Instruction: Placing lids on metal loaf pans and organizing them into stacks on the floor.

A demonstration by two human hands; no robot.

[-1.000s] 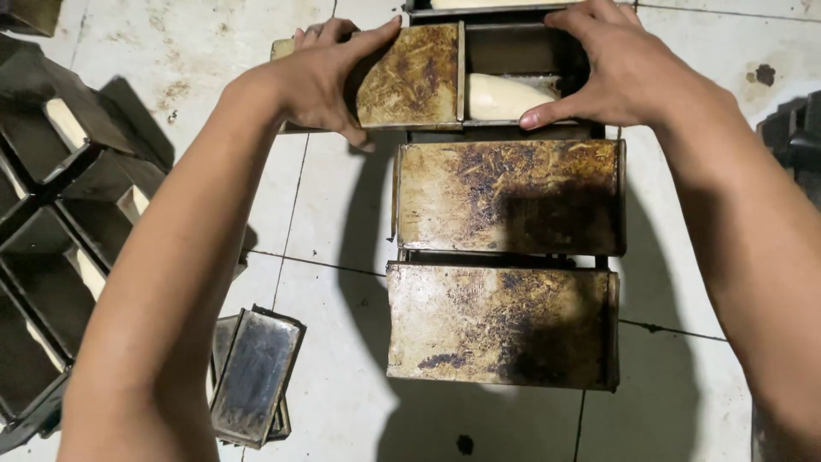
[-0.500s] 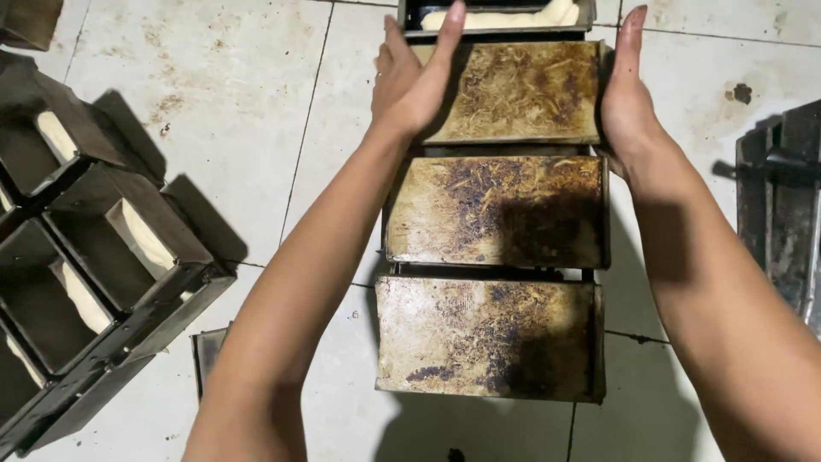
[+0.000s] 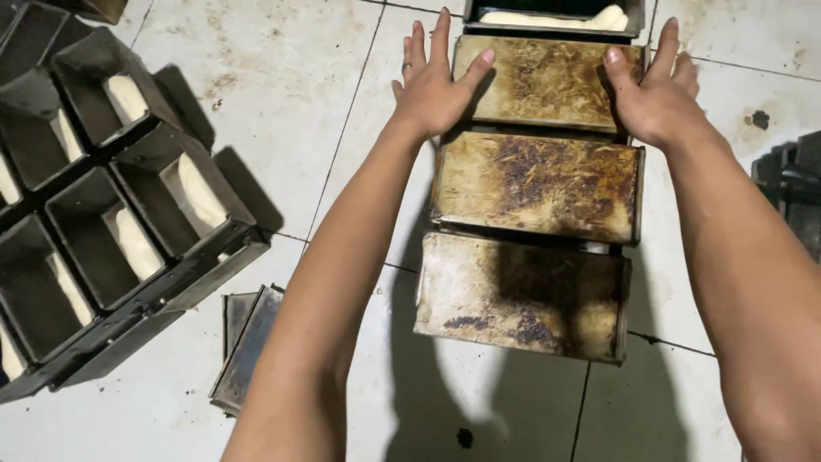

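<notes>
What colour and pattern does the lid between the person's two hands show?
The lid is golden-brown metal, mottled with dark burnt streaks; the head view shows it.

This looks like a small bakery's work floor, judging by the strapped black loaf tins (image 3: 111,222) holding pale dough (image 3: 198,190), the scorched, rust-brown lidded bread tins (image 3: 539,184) in a row, and the stained white floor tiles (image 3: 282,111) they sit on.
</notes>
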